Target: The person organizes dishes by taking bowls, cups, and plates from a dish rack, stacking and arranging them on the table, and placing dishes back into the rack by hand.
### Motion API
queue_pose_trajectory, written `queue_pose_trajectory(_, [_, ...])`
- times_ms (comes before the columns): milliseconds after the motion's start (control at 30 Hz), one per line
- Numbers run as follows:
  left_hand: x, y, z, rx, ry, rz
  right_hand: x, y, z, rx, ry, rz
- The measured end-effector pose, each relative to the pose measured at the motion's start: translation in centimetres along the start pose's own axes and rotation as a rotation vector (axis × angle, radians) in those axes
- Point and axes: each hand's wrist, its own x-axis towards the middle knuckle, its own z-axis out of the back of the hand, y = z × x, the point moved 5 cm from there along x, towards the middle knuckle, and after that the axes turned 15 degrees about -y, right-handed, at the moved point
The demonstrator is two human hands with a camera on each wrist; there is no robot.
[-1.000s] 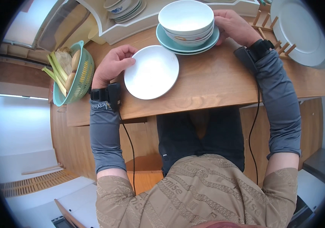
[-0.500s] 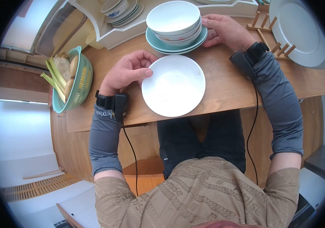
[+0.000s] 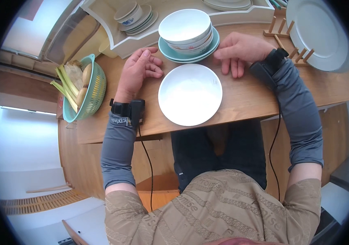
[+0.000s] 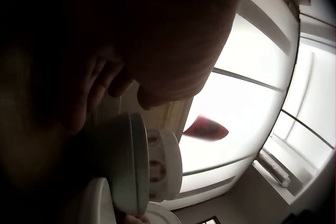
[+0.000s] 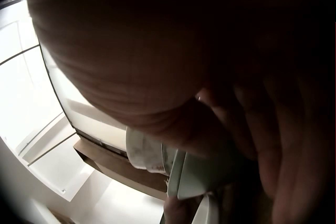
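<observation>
A round white plate [image 3: 190, 94] lies on the wooden table before the person, just in front of a stack of white bowls [image 3: 184, 27] standing on teal plates [image 3: 166, 52]. To the left of the stack, the left hand [image 3: 139, 69] holds nothing, its fingers loosely bent and apart from the plate. On the other side, the right hand [image 3: 240, 51] is beside the teal plates, thumb toward their rim and fingers hanging down. The left wrist view shows the teal plates [image 4: 137, 166] edge-on below the dark hand. In the right wrist view, the fingers [image 5: 262, 145] hang relaxed near them.
A teal basket [image 3: 97, 87] of vegetables stands at the table's left edge. Behind is a cream tray shelf [image 3: 142, 43] with small dishes. At the right, a wooden rack [image 3: 278, 32] stands beside large white plates [image 3: 319, 36]. The table's front edge [image 3: 150, 136] is near the person.
The white plate moved right to the middle, in front of the stack, and the left hand let go and drew back. The right hand came away from the teal plates' rim, fingers lowering.
</observation>
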Motion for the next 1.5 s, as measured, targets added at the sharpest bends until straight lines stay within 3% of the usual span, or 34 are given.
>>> queue_pose_trajectory(133, [0.8,0.2,-1.1,-0.058,-0.027,-0.046,-0.7,0.7,-2.0,-0.036,0.099,0.041])
queue_pose_trajectory(333, [1.1,-1.0,-4.6,-0.136,0.107,0.04,-0.7,0.7,-2.8,-0.043,0.1,0.074])
queue_pose_trajectory(567, [2.0,-1.6,-5.7,-0.033,0.027,0.068,-1.2,1.1,-3.3,0.001,0.103,0.087])
queue_pose_trajectory(733, [2.0,-2.1,-5.0,0.089,-0.049,-0.017,-1.1,1.2,-3.2,-0.004,0.088,0.112])
queue_pose_trajectory(967, [1.9,-2.4,-1.0,0.12,0.017,-0.039,-1.2,1.7,-0.9,-0.191,0.081,0.213])
queue_pose_trajectory(1100, [2.0,-1.5,2.4,0.079,0.026,-0.029,-0.6,0.6,1.3,-0.189,-0.05,0.15])
queue_pose_trajectory(1333, [1.5,-0.8,7.4,0.066,-0.034,-0.019,0.5,-0.3,4.3,-0.205,-0.481,0.054])
queue_pose_trajectory(1500, [1.8,-0.5,7.8,0.058,-0.076,-0.063,1.6,-1.1,4.2,-0.143,-0.543,0.091])
